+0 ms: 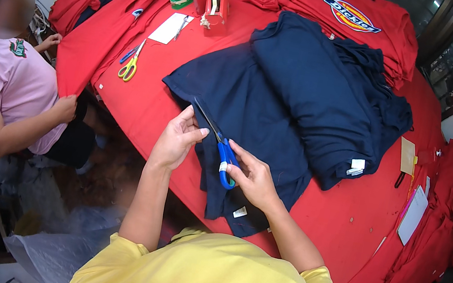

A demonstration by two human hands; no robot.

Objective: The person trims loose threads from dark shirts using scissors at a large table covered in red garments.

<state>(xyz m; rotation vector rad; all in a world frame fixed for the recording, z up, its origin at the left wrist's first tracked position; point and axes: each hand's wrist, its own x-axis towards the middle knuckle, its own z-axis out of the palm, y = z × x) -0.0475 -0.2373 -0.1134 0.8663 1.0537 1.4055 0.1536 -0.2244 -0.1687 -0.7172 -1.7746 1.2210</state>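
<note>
A dark navy garment (pixel 235 92) lies spread on the red-covered table in front of me. My right hand (pixel 257 184) grips blue-handled scissors (pixel 226 159), their blades pointing away to the upper left over the cloth. At the garment's left edge, beside the blades, my left hand (pixel 176 139) has its fingers curled toward the thumb. Whatever lies between those fingertips, if anything, is too small to make out. Small white labels show on the cloth, one of them a tag (pixel 240 211) near its lower end.
A stack of folded navy garments (pixel 312 96) sits to the right. Yellow-handled scissors (pixel 129 70), a white paper (pixel 171 28) and a red tape dispenser (pixel 216 15) lie further off. Red shirts (pixel 349 18) are piled at the back. On the left, another person (pixel 17 82) holds red cloth.
</note>
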